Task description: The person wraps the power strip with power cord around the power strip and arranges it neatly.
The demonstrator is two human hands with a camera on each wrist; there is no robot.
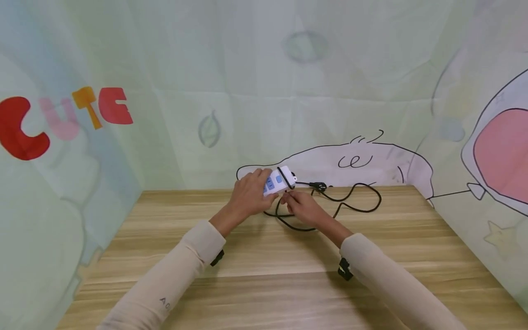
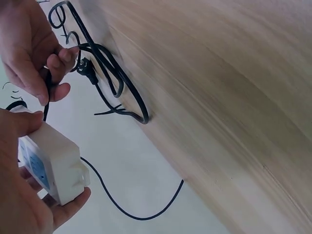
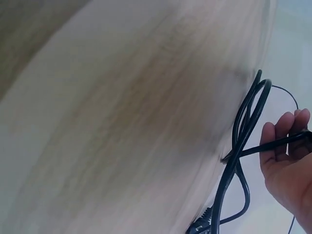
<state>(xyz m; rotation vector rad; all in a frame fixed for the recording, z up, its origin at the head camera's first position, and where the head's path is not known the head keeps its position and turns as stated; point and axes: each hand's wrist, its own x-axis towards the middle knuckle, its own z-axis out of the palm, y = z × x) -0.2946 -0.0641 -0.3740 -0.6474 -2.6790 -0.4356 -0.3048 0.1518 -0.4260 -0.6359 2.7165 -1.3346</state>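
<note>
My left hand [image 1: 249,195] grips a white power strip [image 1: 284,176] with blue sockets, holding it tilted above the back of the table. In the left wrist view the thumb lies on the near edge of the strip [image 2: 63,151] and fingers wrap beneath it. A black cord crosses the strip's far end. Close beside that end, my right hand [image 1: 304,207] pinches the black cord [image 3: 273,145] between thumb and fingers. The rest of the cord [image 1: 365,211] lies in loose loops on the table, with its black plug [image 1: 318,186] near the back edge.
The wood-grain table [image 1: 264,284] meets a printed curtain [image 1: 185,137] along its back edge. Curtain panels also stand at the left and right sides. A black wrist device [image 1: 344,269] shows under the right sleeve.
</note>
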